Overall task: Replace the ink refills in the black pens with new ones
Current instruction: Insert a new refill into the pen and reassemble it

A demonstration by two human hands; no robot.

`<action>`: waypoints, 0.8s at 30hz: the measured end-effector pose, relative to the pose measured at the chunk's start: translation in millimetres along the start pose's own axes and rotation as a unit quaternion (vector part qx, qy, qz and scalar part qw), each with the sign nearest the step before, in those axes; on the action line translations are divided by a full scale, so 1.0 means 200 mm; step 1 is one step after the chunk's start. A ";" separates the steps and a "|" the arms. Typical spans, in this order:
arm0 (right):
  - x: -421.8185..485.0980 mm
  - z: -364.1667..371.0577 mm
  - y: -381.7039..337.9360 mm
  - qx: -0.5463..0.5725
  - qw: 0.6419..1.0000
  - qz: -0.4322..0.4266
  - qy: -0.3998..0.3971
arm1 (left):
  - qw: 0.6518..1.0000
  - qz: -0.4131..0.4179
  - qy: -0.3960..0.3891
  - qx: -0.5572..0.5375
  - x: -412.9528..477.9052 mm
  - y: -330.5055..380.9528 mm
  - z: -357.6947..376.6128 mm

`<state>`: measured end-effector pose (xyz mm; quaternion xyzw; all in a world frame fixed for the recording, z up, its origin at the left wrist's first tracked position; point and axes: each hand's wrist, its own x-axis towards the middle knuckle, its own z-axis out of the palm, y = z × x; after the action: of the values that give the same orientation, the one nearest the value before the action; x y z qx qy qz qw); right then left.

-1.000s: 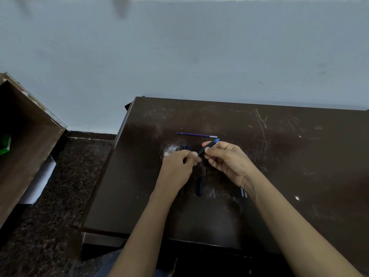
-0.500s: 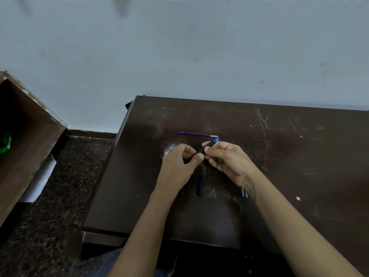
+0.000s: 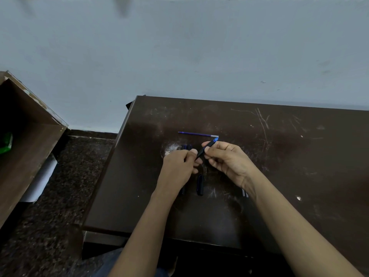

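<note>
Both hands hold one black pen (image 3: 206, 147) with a blue end, tilted up to the right above the dark brown table (image 3: 279, 156). My left hand (image 3: 179, 164) pinches its lower end; my right hand (image 3: 229, 158) grips its upper part. A thin blue ink refill (image 3: 197, 134) lies flat on the table just beyond the hands. A black pen part (image 3: 200, 184) lies between my wrists, and more dark pen pieces (image 3: 186, 146) sit behind my left hand. Two thin refill ends (image 3: 245, 192) poke out from under my right wrist.
The table's left edge (image 3: 111, 166) drops to a dark speckled floor (image 3: 50, 226). An open brown box (image 3: 26, 140) with something green inside stands at the far left. A pale wall (image 3: 199, 56) runs right behind the table.
My left hand's fingers shifted slightly along the pen's lower end. The pen and my right hand stay in almost the same place.
</note>
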<state>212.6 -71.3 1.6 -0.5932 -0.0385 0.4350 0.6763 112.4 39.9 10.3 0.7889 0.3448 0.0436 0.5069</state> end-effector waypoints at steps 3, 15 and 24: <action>0.00 0.00 0.00 0.000 1.000 -0.001 -0.001 | 0.998 0.045 0.020 0.028 -0.01 -0.01 -0.01; -0.01 0.00 0.00 -0.003 1.000 -0.002 -0.003 | 0.998 0.057 0.014 0.018 -0.01 -0.02 -0.01; -0.01 0.00 0.00 -0.007 1.000 -0.004 0.000 | 0.999 0.017 -0.052 -0.006 -0.02 -0.01 0.00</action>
<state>211.6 -73.1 1.6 -0.5972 -0.0441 0.4322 0.6742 108.7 38.8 9.1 0.7926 0.3044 0.0137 0.5281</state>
